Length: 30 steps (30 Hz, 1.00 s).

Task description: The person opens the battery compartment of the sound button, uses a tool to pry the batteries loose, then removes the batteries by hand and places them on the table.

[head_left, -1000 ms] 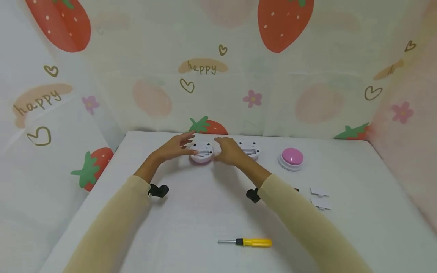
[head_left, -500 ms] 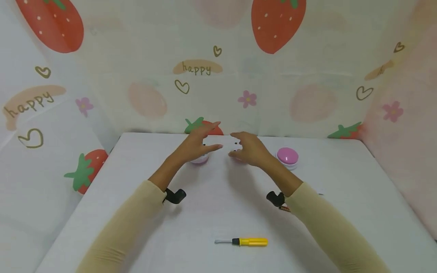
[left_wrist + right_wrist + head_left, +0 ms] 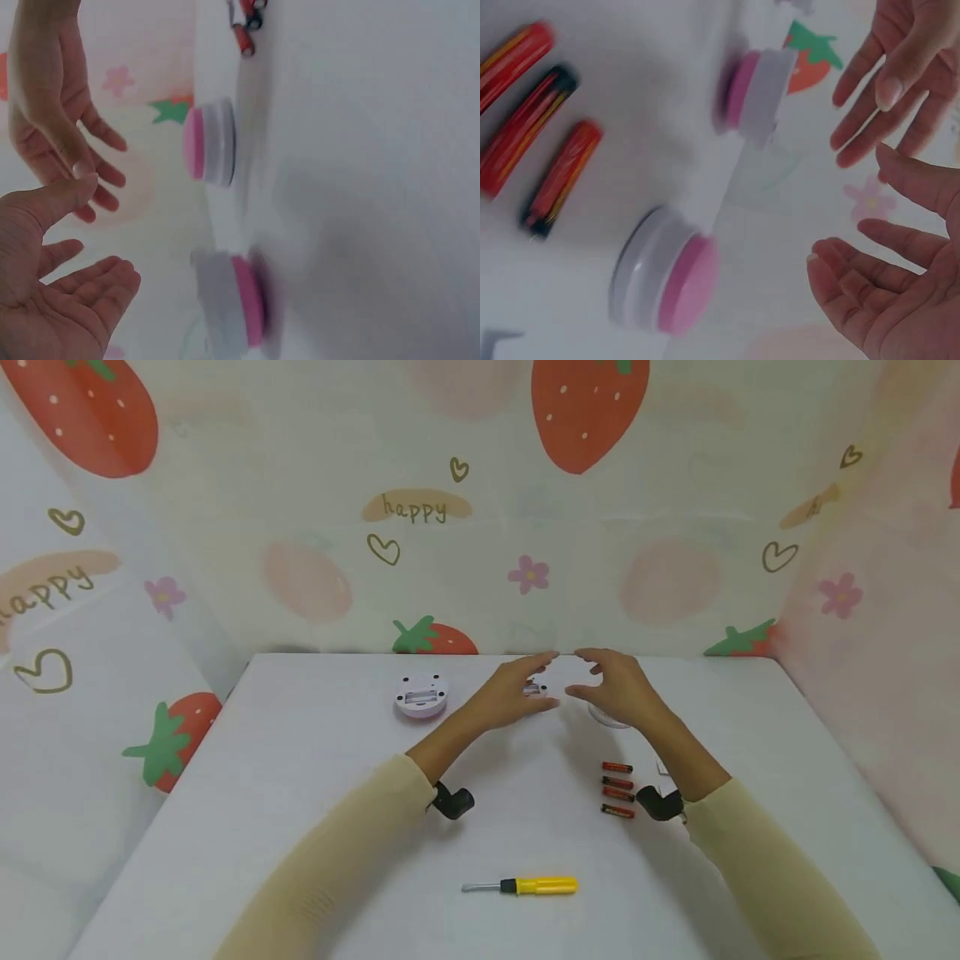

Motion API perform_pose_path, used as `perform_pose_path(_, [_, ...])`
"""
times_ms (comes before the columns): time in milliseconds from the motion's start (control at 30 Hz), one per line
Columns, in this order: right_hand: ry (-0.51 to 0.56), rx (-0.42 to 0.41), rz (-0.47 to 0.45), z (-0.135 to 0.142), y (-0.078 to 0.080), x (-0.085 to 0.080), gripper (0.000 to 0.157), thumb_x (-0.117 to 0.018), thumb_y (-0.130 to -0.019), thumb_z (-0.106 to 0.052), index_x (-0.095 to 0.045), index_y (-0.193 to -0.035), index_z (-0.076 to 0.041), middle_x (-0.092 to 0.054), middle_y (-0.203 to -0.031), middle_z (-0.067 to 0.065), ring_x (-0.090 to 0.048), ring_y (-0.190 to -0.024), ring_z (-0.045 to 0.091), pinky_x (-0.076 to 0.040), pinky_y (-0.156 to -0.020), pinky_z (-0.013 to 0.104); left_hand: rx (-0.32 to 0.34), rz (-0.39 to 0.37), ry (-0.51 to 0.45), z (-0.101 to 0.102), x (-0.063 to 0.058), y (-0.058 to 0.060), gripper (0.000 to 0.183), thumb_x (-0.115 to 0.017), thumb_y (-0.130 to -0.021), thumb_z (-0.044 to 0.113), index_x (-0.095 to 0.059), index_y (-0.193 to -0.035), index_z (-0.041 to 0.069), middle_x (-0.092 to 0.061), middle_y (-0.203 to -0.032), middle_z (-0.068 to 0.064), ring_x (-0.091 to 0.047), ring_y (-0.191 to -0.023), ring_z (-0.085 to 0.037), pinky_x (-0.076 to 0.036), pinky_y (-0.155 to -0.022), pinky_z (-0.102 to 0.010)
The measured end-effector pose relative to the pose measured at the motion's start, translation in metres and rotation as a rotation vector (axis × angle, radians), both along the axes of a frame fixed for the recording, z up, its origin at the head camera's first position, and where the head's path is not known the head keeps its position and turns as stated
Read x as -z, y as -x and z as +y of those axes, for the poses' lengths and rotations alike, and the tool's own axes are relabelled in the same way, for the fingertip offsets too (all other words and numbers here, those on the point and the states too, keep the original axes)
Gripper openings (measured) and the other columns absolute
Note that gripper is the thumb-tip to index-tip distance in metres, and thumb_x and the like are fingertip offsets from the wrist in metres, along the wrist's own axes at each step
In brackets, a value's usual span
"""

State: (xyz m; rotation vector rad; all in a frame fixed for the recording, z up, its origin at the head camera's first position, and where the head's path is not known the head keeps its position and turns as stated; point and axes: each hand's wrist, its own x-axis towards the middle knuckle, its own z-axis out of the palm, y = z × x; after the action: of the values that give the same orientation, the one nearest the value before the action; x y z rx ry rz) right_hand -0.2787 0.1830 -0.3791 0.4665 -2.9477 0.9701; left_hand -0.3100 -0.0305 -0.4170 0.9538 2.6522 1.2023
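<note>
One button's pink dome [image 3: 690, 286] shows only in wrist views, left grip [image 3: 510, 695] and right grip [image 3: 621, 690] wide.

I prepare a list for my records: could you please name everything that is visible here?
Upturned round devices: two, white above pink, table's back, left and middle
Upright round device: one, white base with pink dome, table's back right
Batteries: four, red and black, right of centre
White piece: at least one, beside the batteries, partly hidden
Screwdriver: one, yellow and black with grey shaft, table's front middle
Table: one, white, under these things
Printed walls: three, pale with red strawberries, behind and beside the table
Wrist cameras: two, black, one per wrist
Sleeves: two, beige, on the forearms
Left hand, right hand: one each, raised above the table, fingers holding nothing
</note>
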Motion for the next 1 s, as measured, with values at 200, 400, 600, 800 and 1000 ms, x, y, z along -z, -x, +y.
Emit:
perform_pose_path(200, [0.021,0.08,-0.029,0.04,0.002,0.017,0.062,-0.072,-0.095,-0.02,-0.048,-0.146,0.006,-0.052,-0.144,0.027,-0.054,-0.126,0.046,-0.052,-0.097,0.058,0.05,-0.05,-0.013,0.037,0.017,0.002,0.074,-0.077,-0.092,0.017,-0.04,-0.155,0.008,-0.045,-0.156,-0.012,-0.05,-0.138,-0.026,-0.047,-0.107,-0.029])
perform_pose_path(400, [-0.02,0.129,-0.113,0.063,0.009,0.035,0.067,-0.069,-0.098,-0.028,-0.043,-0.147,0.008,-0.049,-0.144,0.032,-0.051,-0.127,0.049,-0.054,-0.095,0.058,-0.006,-0.097,0.029,0.057,0.029,0.006,0.075,-0.078,-0.092,0.018,-0.04,-0.155,0.009,-0.046,-0.156,-0.009,-0.052,-0.136,-0.025,-0.049,-0.105,-0.029])
perform_pose_path(600, [-0.066,0.106,-0.255,0.066,0.014,0.047,0.082,-0.072,-0.095,-0.028,-0.03,-0.152,0.012,-0.042,-0.147,0.037,-0.044,-0.133,0.052,-0.046,-0.105,0.061,-0.021,-0.105,0.166,0.07,0.04,0.009,0.082,-0.078,-0.092,0.027,-0.033,-0.159,0.01,-0.044,-0.157,-0.009,-0.05,-0.138,-0.025,-0.045,-0.11,-0.031])
perform_pose_path(800, [-0.087,0.084,-0.255,0.067,0.019,0.052,0.085,-0.075,-0.093,-0.023,-0.027,-0.15,0.017,-0.039,-0.147,0.039,-0.041,-0.136,0.052,-0.038,-0.111,0.061,-0.006,-0.13,0.208,0.082,0.046,0.014,0.089,-0.078,-0.091,0.029,-0.026,-0.16,0.004,-0.036,-0.161,-0.011,-0.039,-0.146,-0.025,-0.031,-0.12,-0.031])
perform_pose_path(1000, [-0.114,0.099,-0.243,0.068,0.025,0.056,0.082,-0.075,-0.092,-0.019,-0.028,-0.149,0.017,-0.04,-0.147,0.038,-0.041,-0.137,0.052,-0.036,-0.113,0.06,0.01,-0.175,0.225,0.091,0.052,0.021,0.092,-0.079,-0.09,0.029,-0.025,-0.159,0.002,-0.032,-0.163,-0.013,-0.033,-0.149,-0.024,-0.025,-0.121,-0.028])
